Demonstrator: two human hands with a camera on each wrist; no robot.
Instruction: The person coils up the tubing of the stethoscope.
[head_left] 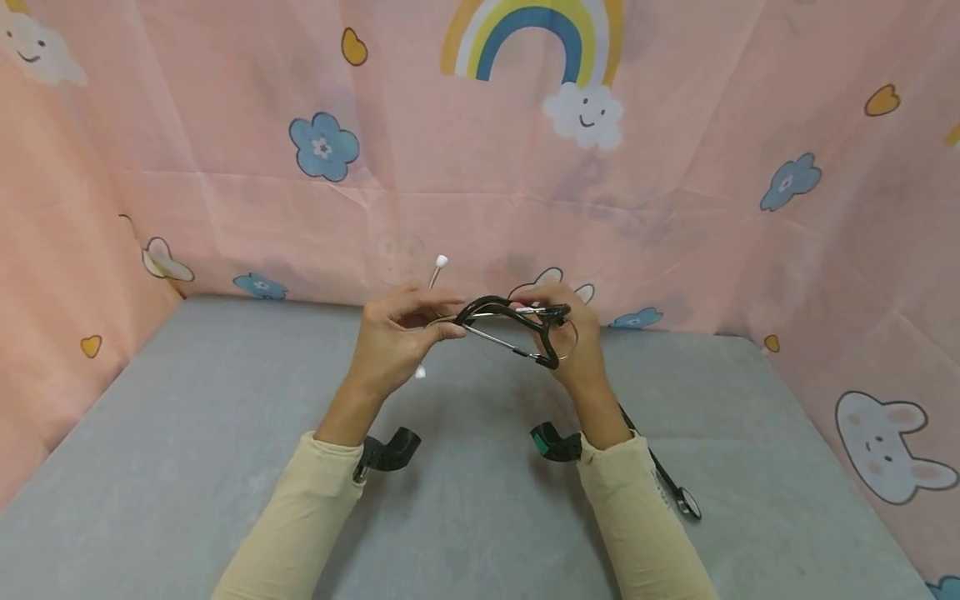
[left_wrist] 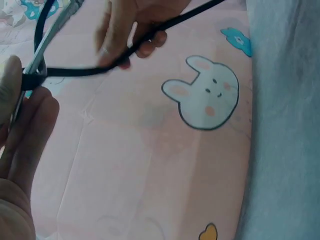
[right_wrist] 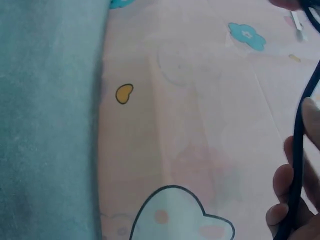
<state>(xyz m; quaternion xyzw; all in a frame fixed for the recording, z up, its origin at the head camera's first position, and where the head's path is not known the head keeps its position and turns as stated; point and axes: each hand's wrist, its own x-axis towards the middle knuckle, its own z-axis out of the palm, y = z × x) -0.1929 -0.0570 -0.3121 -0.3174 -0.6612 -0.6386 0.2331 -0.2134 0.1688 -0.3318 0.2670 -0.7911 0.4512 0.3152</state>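
Note:
A stethoscope with black tubing (head_left: 491, 302) is held up above the table between both hands. My left hand (head_left: 390, 337) pinches its metal ear tubes between thumb and fingers; one white ear tip (head_left: 442, 261) sticks up beyond that hand and another white ear tip (head_left: 420, 372) shows below it. On the other side, my right hand (head_left: 581, 350) grips the looped black tubing, and in the right wrist view the fingers (right_wrist: 283, 182) curl around the tube (right_wrist: 298, 135). From behind the right forearm the tubing runs down to the round chest piece (head_left: 687, 504) at the table's right.
A grey cloth-covered table (head_left: 472, 517) lies beneath the hands. Behind it hangs a pink curtain (head_left: 420, 208) printed with rainbows, flowers and rabbits, continuing along both sides. Black camera mounts (head_left: 393, 450) sit at the two wrists.

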